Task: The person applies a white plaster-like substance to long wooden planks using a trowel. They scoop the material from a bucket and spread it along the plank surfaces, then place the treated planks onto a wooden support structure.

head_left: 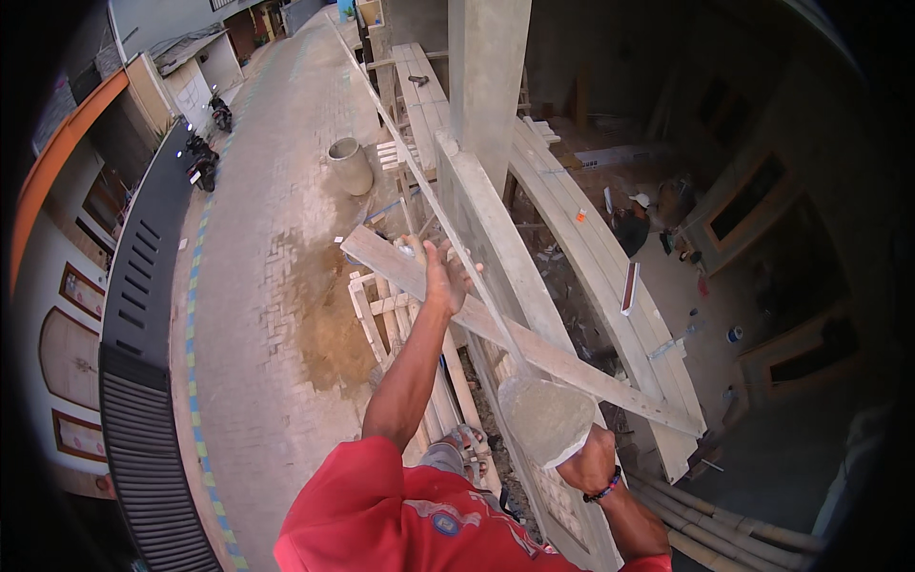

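Observation:
My left hand is raised at a long, thin, pale strip, its fingers curled against the strip's edge; part of the grip is hidden. This strip runs from far down the lane side toward me, along the concrete wall. In my right hand is a trowel, its broad blade coated with grey mortar and its handle hidden in my closed fist. Below both hands a wooden plank lies slantwise across the narrow grey wall top, its far end left of my left hand.
A concrete column rises ahead. Scaffold boards run along the right, above a lower floor where a person sits. Bamboo poles lie at lower right. On the left, far below, are a paved lane and a concrete cylinder.

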`<state>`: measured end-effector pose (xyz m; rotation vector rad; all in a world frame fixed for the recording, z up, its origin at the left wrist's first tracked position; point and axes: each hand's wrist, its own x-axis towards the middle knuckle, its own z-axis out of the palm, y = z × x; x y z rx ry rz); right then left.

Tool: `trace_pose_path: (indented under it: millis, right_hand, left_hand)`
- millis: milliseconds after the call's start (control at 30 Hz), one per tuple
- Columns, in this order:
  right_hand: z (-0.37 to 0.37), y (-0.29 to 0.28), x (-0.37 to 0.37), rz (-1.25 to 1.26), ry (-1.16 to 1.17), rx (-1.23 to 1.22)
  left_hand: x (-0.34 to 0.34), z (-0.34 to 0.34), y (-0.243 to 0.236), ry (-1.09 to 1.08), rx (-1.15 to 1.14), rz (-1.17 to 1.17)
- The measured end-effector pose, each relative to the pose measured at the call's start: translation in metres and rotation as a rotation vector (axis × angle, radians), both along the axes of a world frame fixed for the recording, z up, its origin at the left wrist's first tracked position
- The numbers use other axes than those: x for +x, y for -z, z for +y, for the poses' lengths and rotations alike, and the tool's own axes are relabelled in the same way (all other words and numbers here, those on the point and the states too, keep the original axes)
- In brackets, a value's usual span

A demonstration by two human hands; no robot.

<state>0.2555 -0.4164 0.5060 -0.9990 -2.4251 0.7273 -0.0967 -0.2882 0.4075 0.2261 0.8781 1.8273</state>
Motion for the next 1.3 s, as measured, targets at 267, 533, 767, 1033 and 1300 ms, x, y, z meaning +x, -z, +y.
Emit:
trace_pose_path:
  millis: [267, 533, 767, 1033, 1300]
  right_hand:
    - [-0.041, 0.043, 0.073, -0.143, 0.006, 0.176]
    - [-0.049, 0.103, 0.17, -0.276, 0.077, 0.266]
    - [-0.053, 0.101, 0.198, -0.394, 0.121, 0.171]
    - [-0.035, 0.013, 0.134, 0.045, 0.506, -0.11]
    - [0.035, -0.007, 0.06, 0.019, 0.497, 0.086]
  left_hand:
    - [-0.043, 0.013, 0.022, 0.057, 0.259, -0.176]
    - [-0.016, -0.019, -0.017, 0.024, -0.267, 0.354]
    - [0.02, -0.026, -0.004, 0.085, -0.193, 0.321]
    - [0.091, -0.054, -0.013, 0.213, 0.202, 0.164]
    - [0.155, -0.081, -0.004, 0.407, 0.148, 0.124]
